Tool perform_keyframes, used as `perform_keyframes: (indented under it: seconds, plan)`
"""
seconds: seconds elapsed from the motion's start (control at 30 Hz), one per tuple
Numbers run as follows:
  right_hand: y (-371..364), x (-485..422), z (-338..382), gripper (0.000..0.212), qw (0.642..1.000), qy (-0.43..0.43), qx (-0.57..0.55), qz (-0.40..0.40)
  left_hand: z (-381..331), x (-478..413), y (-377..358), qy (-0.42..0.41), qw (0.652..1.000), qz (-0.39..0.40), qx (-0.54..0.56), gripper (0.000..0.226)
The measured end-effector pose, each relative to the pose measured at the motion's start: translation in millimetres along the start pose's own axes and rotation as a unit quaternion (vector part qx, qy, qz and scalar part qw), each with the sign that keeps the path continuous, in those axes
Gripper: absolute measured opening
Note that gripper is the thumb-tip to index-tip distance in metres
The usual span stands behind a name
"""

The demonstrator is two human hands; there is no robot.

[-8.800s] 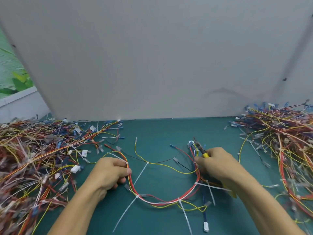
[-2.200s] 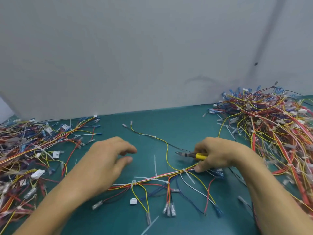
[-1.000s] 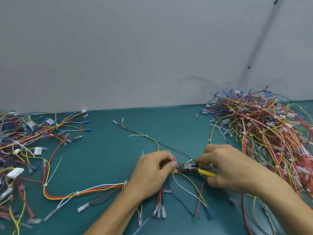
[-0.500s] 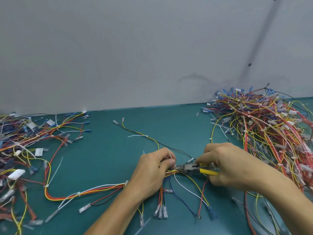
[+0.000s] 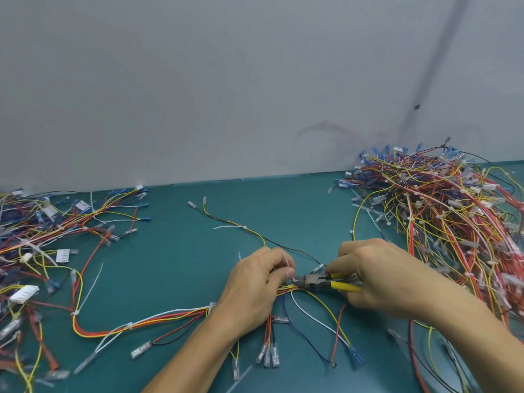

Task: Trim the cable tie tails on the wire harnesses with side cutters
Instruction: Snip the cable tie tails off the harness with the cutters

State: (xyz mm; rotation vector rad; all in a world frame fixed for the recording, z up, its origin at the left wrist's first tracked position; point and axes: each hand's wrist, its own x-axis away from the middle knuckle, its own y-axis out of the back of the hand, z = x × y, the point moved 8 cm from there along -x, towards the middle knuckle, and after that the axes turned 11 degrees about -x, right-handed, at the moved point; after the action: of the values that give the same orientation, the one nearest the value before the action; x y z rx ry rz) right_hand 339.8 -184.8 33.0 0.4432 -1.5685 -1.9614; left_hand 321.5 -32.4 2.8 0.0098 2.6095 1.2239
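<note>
Just below the centre of the frame, the left hand [image 5: 255, 290] had its fingers curled, pinching a white cable tie tail [image 5: 287, 260] on the wire harness [image 5: 170, 316]. The right hand [image 5: 377, 273] was wrapped round the yellow handles of the side cutters [image 5: 314, 280], their nose at the bundle just beside the left thumb. The harness trailed to the lower left across the teal table [image 5: 175, 251]. The left heap [image 5: 42, 236] and the right heap [image 5: 453, 222] of harnesses lay at the frame's edges.
</note>
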Motion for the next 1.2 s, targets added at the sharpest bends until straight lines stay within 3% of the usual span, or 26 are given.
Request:
perform_keyframes:
  seconds: [0.7, 0.83, 1.07, 1.2]
  plan:
    - [-5, -1, 2, 0.035, 1.0, 0.002, 0.031, -0.005, 4, 1, -2, 0.013, 1.0, 0.002, 0.007, 0.017]
    - [-2, -1, 6, 0.026, 1.0, -0.001, 0.014, -0.021, 6, 0, 6, 0.032, 0.997, -0.034, 0.063, 0.018]
    - [12, 4, 28, 0.038, 0.996, 0.008, -0.067, -0.053, 19, 0, 60, 0.115, 0.944, -0.136, 0.279, 0.022]
    - [9, -2, 35, 0.046, 0.998, -0.012, -0.046, -0.05, 36, 1, 83, 0.202, 0.872, -0.138, 0.424, 0.027]
